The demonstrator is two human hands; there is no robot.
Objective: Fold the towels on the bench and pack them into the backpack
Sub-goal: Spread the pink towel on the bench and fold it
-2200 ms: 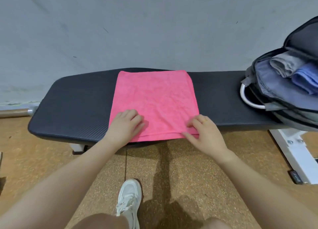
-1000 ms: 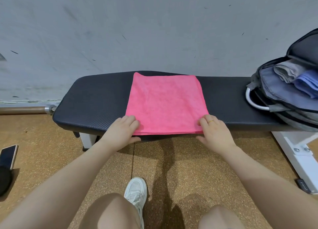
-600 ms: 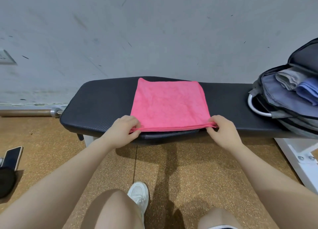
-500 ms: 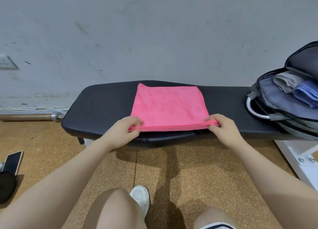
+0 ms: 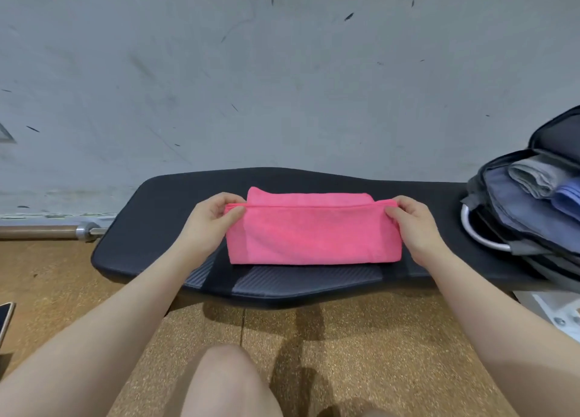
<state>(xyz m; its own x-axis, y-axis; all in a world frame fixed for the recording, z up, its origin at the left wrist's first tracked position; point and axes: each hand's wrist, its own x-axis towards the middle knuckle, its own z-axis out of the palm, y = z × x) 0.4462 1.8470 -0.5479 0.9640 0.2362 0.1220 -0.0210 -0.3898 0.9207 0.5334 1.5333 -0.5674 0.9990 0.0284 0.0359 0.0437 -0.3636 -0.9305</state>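
A pink towel (image 5: 314, 236) lies on the black padded bench (image 5: 163, 216), folded over into a wide, short rectangle. My left hand (image 5: 208, 225) pinches the towel's upper left corner, and my right hand (image 5: 411, 225) pinches its upper right corner. The folded-over edge runs between my two hands near the towel's far side. An open grey backpack (image 5: 514, 216) sits at the bench's right end with a grey towel (image 5: 533, 178) and a blue towel (image 5: 568, 197) inside it.
A grey wall rises right behind the bench. A metal bar (image 5: 47, 232) lies on the floor to the left. A phone (image 5: 4, 317) sits on the cork floor at the left edge. The white bench frame (image 5: 552, 310) shows at lower right. My knee (image 5: 229, 382) is below.
Both hands took hold of the towel's near corners, lifted them and carried them away from me, folding the towel in half toward the wall.
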